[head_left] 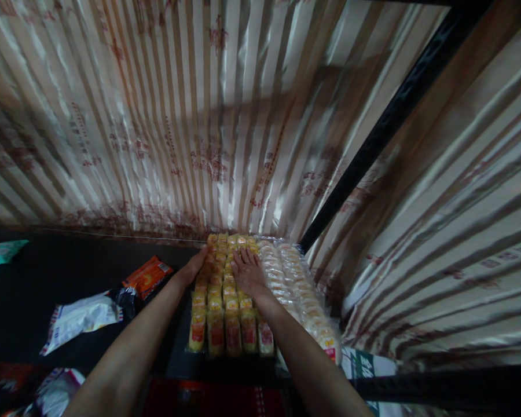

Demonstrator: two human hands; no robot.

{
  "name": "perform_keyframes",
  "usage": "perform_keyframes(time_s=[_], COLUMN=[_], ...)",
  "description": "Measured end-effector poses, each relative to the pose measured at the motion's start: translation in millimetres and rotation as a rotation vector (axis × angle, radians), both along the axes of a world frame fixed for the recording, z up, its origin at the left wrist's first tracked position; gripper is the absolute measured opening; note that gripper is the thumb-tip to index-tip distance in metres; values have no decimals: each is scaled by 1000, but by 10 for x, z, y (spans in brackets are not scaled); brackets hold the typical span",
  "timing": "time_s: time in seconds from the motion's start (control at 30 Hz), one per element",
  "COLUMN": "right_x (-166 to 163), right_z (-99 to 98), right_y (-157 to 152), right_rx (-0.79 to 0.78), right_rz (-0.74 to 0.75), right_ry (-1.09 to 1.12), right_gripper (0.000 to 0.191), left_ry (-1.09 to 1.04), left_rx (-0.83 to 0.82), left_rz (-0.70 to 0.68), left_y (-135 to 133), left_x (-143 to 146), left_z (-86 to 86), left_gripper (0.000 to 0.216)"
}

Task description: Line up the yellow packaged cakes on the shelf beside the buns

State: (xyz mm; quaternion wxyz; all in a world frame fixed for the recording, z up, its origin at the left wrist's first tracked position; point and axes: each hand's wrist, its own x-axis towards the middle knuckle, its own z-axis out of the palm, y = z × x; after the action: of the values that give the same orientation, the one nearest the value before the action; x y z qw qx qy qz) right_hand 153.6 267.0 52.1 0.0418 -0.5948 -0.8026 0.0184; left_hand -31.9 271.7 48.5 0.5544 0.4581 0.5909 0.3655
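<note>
Rows of small yellow wrapped snack packs point(215, 333) stand close together on a dark shelf. My right hand point(248, 271) lies flat on top of them, its fingers stretched forward. My left hand point(198, 259) rests along the left side of the block, near its back; its fingers are partly hidden against the packs. To the right, touching the yellow packs, are long clear bags of pale round snacks point(286, 266). No thing is lifted in either hand.
An orange packet point(147, 276) and a white packet point(84, 317) lie on the shelf point(8, 295) at left, with a green packet point(4, 252) farther back. Striped foil sheeting point(226, 116) hangs behind. A black metal post point(373, 145) slants up at right.
</note>
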Motion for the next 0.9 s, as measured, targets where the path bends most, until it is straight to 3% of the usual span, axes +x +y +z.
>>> perform_keyframes(time_s=[0.07, 0.17, 0.33, 0.5, 0.73, 0.9], right_x=[-4, -12, -12, 0, 13, 6], right_z=[2, 20, 36, -5, -44, -80], right_y=[-3, -17, -29, -9, -2, 16], right_rx=[5, -2, 7, 13, 25, 46], right_rz=[5, -2, -2, 1, 6, -4], right_ry=[6, 11, 24, 19, 26, 20], right_gripper=[50, 50, 51, 50, 51, 51], left_ry=[-191, -277, -215, -88, -581, -525], left_rx=[-80, -123, -101, 13, 21, 27], left_rz=[19, 18, -3, 149, 135, 232], left_y=[-31, -59, -90, 15, 183, 209], left_x=[5, 50, 51, -7, 169, 205], left_z=[-52, -89, -26, 7, -79, -160], left_gripper=[79, 78, 82, 76, 65, 58])
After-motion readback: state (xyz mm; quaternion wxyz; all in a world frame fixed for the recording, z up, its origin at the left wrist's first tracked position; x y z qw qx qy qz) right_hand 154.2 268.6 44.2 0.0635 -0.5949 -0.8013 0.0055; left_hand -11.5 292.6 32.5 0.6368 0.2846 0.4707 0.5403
